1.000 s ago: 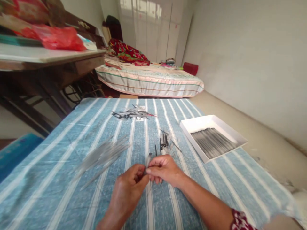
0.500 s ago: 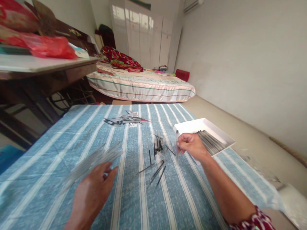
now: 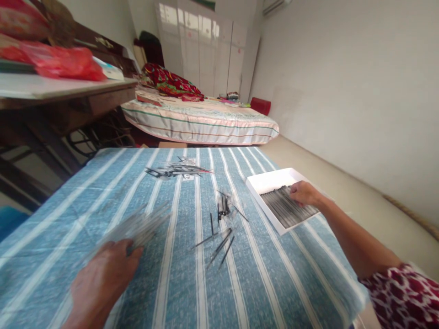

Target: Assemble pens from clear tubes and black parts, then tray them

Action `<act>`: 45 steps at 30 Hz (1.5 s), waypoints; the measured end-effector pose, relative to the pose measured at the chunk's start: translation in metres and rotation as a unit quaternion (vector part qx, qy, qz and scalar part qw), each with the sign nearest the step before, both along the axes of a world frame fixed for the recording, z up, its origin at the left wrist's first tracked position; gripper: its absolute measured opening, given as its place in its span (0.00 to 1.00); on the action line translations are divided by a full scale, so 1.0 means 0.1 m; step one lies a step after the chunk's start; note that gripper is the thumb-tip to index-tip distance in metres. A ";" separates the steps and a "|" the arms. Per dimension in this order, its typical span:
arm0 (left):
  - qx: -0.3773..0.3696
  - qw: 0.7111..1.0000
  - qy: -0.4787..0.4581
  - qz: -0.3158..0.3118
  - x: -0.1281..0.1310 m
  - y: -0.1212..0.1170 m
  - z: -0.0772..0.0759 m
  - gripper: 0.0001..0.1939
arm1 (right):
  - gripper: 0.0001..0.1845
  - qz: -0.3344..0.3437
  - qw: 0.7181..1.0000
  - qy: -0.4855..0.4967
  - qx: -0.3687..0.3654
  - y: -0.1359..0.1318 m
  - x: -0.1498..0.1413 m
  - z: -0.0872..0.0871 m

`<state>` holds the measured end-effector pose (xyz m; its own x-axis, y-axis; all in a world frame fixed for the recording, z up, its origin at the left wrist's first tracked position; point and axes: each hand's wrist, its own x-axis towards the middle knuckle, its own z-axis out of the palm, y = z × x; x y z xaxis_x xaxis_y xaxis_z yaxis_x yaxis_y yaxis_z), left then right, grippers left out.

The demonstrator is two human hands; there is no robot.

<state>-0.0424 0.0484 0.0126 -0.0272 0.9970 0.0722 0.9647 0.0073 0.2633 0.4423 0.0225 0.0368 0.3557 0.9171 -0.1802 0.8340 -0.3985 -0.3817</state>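
Note:
Over the far right part of a white box [image 3: 253,183], my right hand [image 3: 304,193] is closed at the pens. The pen between its fingers cannot be told apart from the row of dark, slim pens [image 3: 286,209] lying side by side in the box. My left hand [image 3: 108,269] lies low at the near end of a pile of clear pen barrels [image 3: 140,226], thumb and fingers bent. Its fingertips are hidden and blurred. Mid-table are small black pen parts [image 3: 224,205] and several thin dark refills [image 3: 221,246].
Farther back on the striped blue tablecloth [image 3: 185,292] lies another heap of thin dark sticks [image 3: 176,170]. A wooden table [image 3: 113,91] with a red plastic bag [image 3: 68,64] stands at left. Behind is a bed [image 3: 206,121]; a wall [image 3: 343,82] runs along the right.
My right hand has carried a pen rightward from beside the box to the pens inside it. My left hand has moved left and down, closer to the clear barrels.

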 end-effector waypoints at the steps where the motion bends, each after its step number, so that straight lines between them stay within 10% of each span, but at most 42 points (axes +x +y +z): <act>1: -0.010 1.000 0.019 -0.005 -0.02 0.01 -0.03 0.17 | 0.05 -0.002 1.000 0.008 -0.005 0.01 0.01 -0.03; 16: 0.003 0.996 0.089 -0.027 0.05 -0.06 -0.03 0.19 | 0.06 -0.053 0.977 0.175 0.112 0.02 -0.23 0.10; 29: 0.006 0.952 -0.120 -0.282 0.74 -0.45 -0.30 0.12 | 0.23 0.020 0.760 0.597 0.257 0.02 -1.67 -0.32; 45: -0.070 0.950 0.021 -0.304 1.74 -0.14 -0.08 0.09 | 0.15 -0.040 0.676 0.678 0.288 0.02 -1.65 -0.59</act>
<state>0.1316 0.0344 0.0046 0.5560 0.8279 -0.0744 0.8120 -0.5218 0.2616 0.2772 0.0244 -0.0225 0.2742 0.9616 -0.0126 -0.4520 0.1174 -0.8842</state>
